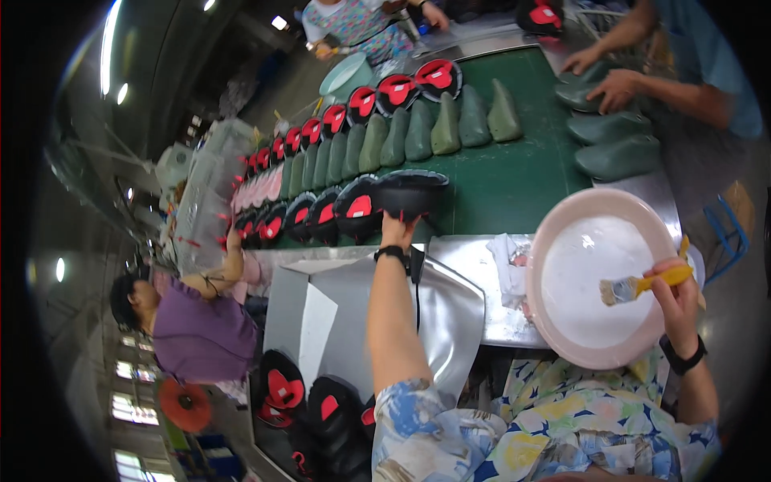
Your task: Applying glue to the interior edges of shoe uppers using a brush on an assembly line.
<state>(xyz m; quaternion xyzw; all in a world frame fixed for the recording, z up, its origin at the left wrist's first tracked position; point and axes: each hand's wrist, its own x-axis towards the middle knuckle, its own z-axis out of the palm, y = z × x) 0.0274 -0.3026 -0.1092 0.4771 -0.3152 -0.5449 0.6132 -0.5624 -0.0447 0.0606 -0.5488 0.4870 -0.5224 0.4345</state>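
My left hand [397, 231] holds an upper [411, 191], right hand [680, 304] a brush [634, 287] over the basin [536, 281]; lasts [444, 128] crowd the surface [499, 185]

shoe upper [410, 191], one: black, rounded, smooth-sided, greyish edge along the top; held upright, rim uppermost, near centre of frame.
brush [642, 284], one: flat, yellow handle, metal band, pale bristles; held near-level, bristles pointing left, handle rising slightly rightward; right of frame, just below mid-height.
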